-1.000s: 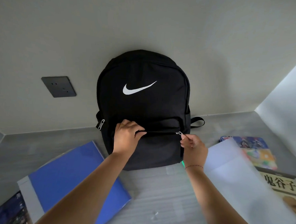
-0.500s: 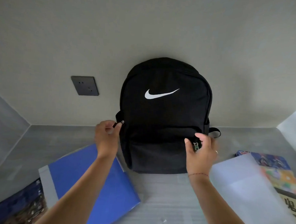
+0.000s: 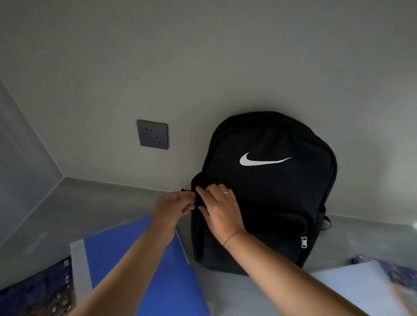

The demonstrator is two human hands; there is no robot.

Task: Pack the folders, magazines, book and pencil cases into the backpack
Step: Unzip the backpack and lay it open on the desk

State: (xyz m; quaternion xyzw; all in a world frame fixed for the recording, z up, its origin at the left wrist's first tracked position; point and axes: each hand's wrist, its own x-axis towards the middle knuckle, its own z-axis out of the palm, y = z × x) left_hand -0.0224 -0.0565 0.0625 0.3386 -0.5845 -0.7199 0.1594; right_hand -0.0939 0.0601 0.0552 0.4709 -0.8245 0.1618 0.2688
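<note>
A black backpack with a white swoosh stands upright against the wall, its zips closed. My left hand pinches something small at the backpack's left side, likely the main zip pull. My right hand presses on the fabric right beside it, fingers spread, wearing a ring. The front pocket's silver zip pull hangs at the right end. A blue folder lies flat at the lower left, under my left forearm. A dark magazine sits at the bottom left corner. A translucent white folder covers colourful magazines at the right.
The grey tabletop meets the wall behind the backpack and a side panel at the left. A dark wall socket sits left of the backpack. Another panel edge shows at the far right.
My right hand left the front pocket's zip pull and crossed to the backpack's left side, joining my left hand. The view has shifted left, so the backpack appears further right.
</note>
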